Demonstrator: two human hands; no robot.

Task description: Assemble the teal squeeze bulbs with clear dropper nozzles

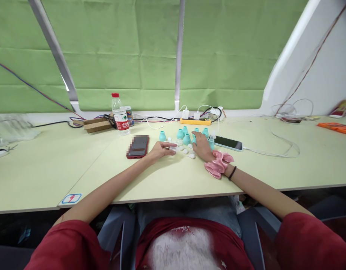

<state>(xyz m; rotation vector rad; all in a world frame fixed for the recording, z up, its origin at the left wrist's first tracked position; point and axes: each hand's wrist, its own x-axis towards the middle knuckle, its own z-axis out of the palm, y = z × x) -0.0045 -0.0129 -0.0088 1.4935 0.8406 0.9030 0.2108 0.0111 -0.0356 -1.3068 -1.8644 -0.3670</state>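
While I watched through the head camera, the pink scrunchie (218,164) sat behind the right fingers, over the pale table (128,183). The left hand (158,150) had its thumb and fingers pinched on a small translucent piece (173,149), whose long axis I could not make out. Just right of those fingertips lay loose white pieces (191,155), scattered between the two hands. The right hand (202,144) curled by a teal bottle (193,140); I could not tell whether its fingers were clamped or merely resting there. I judged one relation most important: that bottle stood upright, long axis vertical, right at the right fingertips and well to the right of the left ones, making the right hand the nearer. Other teal bottles (186,139) stood ahead of the fingers. Left of the left fingers lay a red-edged phone (137,146); right of the right hand, a pale-edged phone (227,143). Farther ahead was a yellow power strip (195,122).
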